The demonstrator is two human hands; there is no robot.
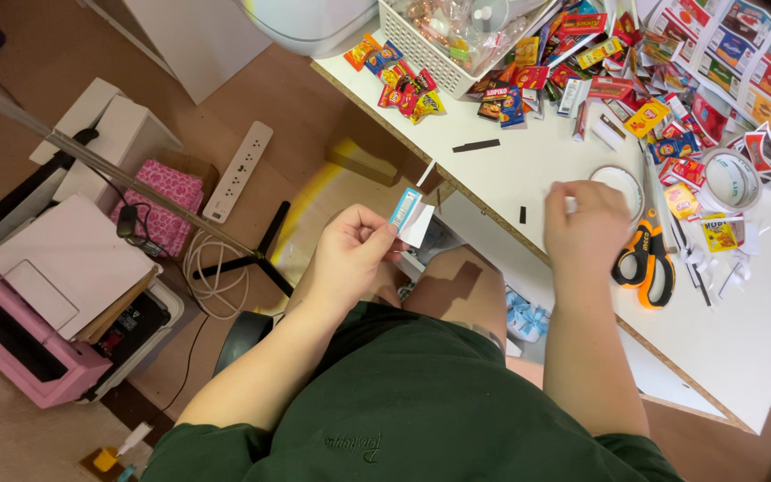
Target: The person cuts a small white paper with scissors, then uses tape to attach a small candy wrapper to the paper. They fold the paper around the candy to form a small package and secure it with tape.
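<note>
Off the table's near edge, left hand [350, 254] pinches a paper cutout [410, 214]; right hand [586, 228], fingers bunched, picks at tape [619, 183]; taping likely follows.

A small folded paper packet [410, 215] — blue-printed on one face, plain white on the other — is pinched upright between the fingertips of the left hand [354, 253], out past the bench edge. The right hand [586, 228] rests curled on the white bench [528, 165], touching a clear tape roll [622, 183] — orange-handled scissors [646, 254] lie just beside it.
</note>
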